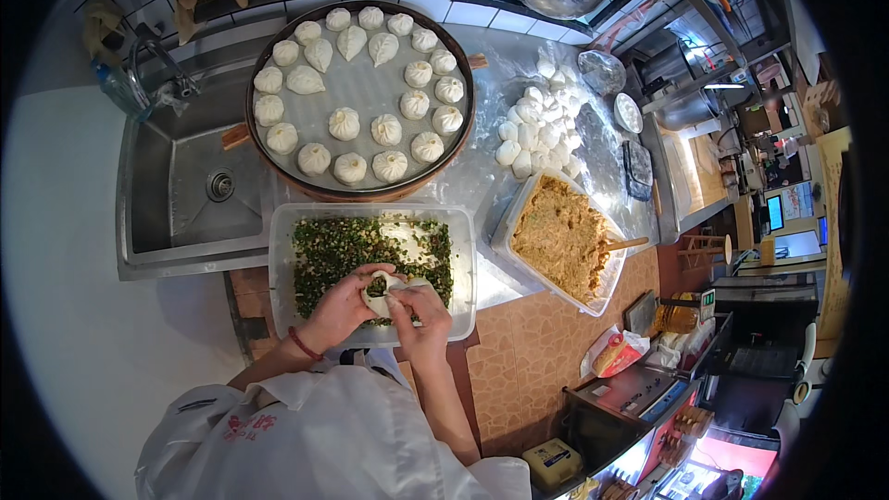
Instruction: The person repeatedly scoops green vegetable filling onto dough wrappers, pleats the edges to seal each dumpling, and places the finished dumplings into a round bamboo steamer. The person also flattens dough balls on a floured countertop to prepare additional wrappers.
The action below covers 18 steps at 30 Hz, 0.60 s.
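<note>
Over a plastic tub (467, 271) of chopped green filling (326, 257), my left hand (340, 305) cups a round dough wrapper (376, 305) with green filling showing in its opening. My right hand (425, 319) pinches the wrapper's right edge between thumb and fingers. A pale piece (421, 282) shows just above the right fingers; I cannot tell what it is. Beyond the tub stands a large round steamer (361, 196) on the counter. Pleated round buns (387, 130) ring its lined base, with several leaf-shaped buns (351, 43) near the far side.
To the right, a tub (501, 239) holds brown filling (559, 229) with a wooden handle (628, 244) sticking out. Behind it, dough pieces (531, 135) lie heaped on the floured steel counter (479, 153). A steel sink (194, 153) with a faucet (149, 55) is at left.
</note>
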Available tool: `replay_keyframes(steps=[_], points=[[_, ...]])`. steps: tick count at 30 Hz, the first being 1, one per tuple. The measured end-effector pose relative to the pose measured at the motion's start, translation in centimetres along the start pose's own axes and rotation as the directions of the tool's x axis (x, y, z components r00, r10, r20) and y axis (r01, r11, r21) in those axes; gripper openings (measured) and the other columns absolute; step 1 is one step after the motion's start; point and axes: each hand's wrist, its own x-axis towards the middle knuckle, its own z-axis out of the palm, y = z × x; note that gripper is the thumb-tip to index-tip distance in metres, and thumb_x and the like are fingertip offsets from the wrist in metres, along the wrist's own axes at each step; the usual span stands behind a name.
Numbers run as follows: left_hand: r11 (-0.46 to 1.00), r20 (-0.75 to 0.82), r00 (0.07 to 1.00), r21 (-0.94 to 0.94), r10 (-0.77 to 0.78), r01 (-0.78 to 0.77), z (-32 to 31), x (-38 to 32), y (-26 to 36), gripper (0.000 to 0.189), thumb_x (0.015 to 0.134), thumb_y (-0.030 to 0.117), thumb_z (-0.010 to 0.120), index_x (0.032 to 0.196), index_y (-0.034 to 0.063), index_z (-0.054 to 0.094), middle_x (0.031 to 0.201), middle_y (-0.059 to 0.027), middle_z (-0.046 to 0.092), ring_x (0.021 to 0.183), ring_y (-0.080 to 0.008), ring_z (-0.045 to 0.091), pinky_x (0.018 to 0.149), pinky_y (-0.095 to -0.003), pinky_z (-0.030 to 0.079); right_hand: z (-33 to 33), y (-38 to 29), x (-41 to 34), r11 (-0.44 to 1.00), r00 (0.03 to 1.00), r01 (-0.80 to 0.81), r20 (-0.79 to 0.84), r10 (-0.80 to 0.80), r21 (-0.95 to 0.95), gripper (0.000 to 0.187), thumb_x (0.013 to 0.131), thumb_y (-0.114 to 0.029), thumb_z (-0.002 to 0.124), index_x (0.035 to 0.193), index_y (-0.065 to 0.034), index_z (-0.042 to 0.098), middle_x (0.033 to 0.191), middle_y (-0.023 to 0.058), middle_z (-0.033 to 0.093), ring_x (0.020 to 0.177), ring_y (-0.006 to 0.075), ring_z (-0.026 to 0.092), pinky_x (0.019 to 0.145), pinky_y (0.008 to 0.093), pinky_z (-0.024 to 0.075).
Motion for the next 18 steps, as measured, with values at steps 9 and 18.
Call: replay_keyframes(steps=[9, 18], points=[[0.987, -0.040, 0.999, 0.161, -0.024, 0.030, -0.5, -0.2, -1.2, 0.033, 0.105, 0.011, 0.039, 0.138, 0.0082, 0.048, 0.130, -0.0072, 0.055, 0.121, -0.0181, 0.055, 0.098, -0.0377, 0.051, -0.2, 1.1, 0.4, 0.964, 0.974, 0.219, 0.098, -0.206, -0.153, 0.017, 0.081, 0.000, 0.076, 0.098, -0.0019, 0.072, 0.090, 0.0103, 0.063, 0.077, 0.0215, 0.062, 0.067, 0.0314, 0.0507], [0.941, -0.040, 0.997, 0.328, -0.071, 0.080, -0.2, -0.7, -0.6, 0.040, 0.101, 0.008, 0.039, 0.141, 0.0066, 0.044, 0.138, -0.0087, 0.050, 0.125, -0.0194, 0.053, 0.103, -0.0433, 0.048, -1.3, 0.0, 1.6, 0.980, 0.993, 0.061, 0.109, -0.040, -0.190, 0.020, 0.079, -0.006, 0.079, 0.097, -0.0027, 0.071, 0.093, 0.0111, 0.061, 0.076, 0.0246, 0.062, 0.064, 0.0347, 0.0501]])
